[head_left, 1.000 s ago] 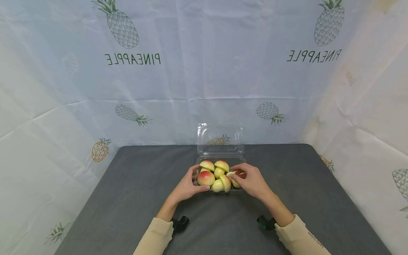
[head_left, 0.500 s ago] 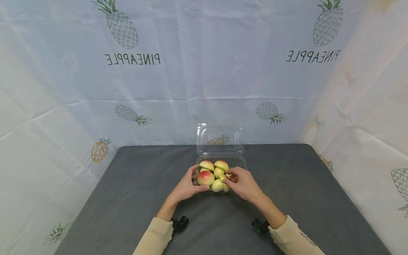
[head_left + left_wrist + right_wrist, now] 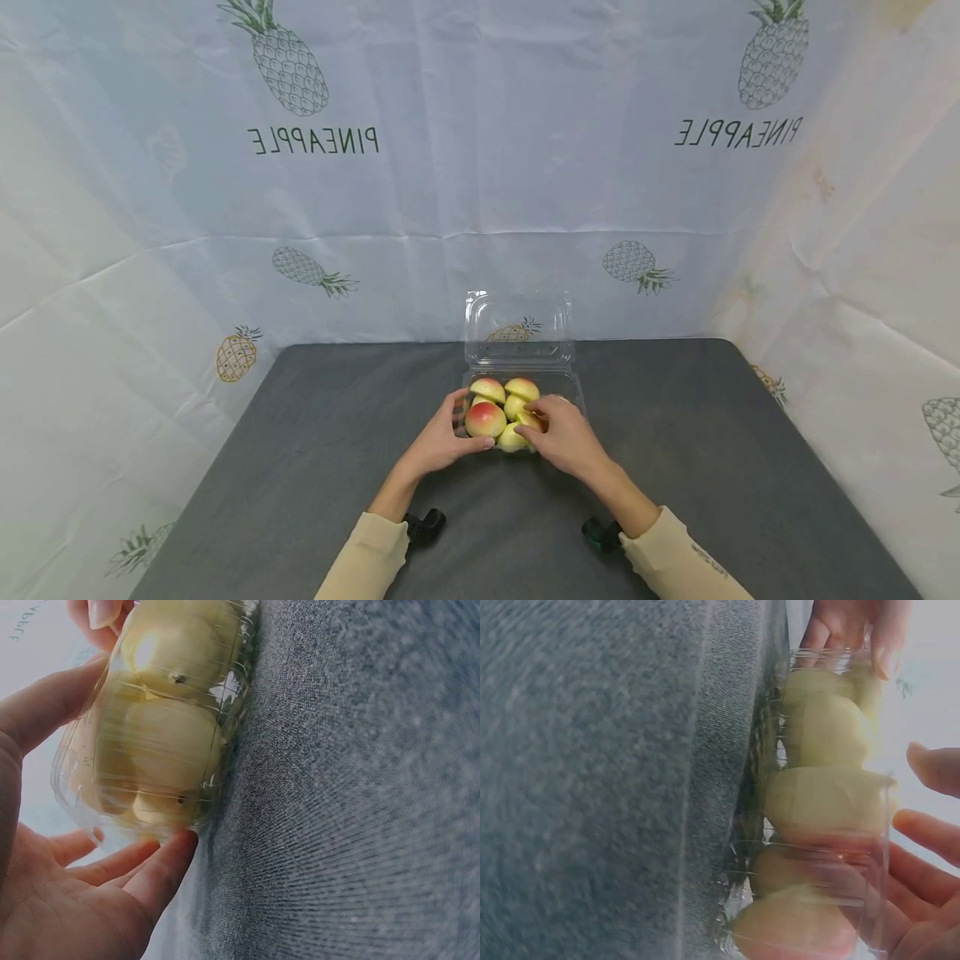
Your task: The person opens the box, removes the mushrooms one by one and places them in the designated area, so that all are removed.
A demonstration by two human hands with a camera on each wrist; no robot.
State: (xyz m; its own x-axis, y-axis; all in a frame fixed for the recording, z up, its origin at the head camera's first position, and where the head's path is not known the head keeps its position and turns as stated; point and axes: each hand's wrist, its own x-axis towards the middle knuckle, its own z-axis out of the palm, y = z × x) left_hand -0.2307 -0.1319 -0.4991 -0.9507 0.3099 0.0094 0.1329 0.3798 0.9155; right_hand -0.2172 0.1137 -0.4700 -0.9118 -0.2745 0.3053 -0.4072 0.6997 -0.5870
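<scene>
A clear plastic clamshell container (image 3: 519, 365) with its lid raised holds several yellow mushroom-shaped pieces, some with a red blush on the cap. My left hand (image 3: 441, 433) grips the container's left end, thumb along the front rim. A red-topped piece (image 3: 485, 419) lies beside that thumb. Over the front right of the container is my right hand (image 3: 562, 437), its thumb and index finger spread around the front piece (image 3: 829, 801). In the right wrist view, the index fingertip is right at this piece's edge, while the thumb stands apart from it. The palm hides the container's right part.
The container stands on a dark grey table (image 3: 360, 400), near its back edge. A white cloth backdrop (image 3: 480, 167) with printed pineapples hangs behind and at both sides. Black wrist devices sit at both cuffs.
My right hand has moved left from the piece at the container's right end to the front middle piece. My left hand has stayed on the container.
</scene>
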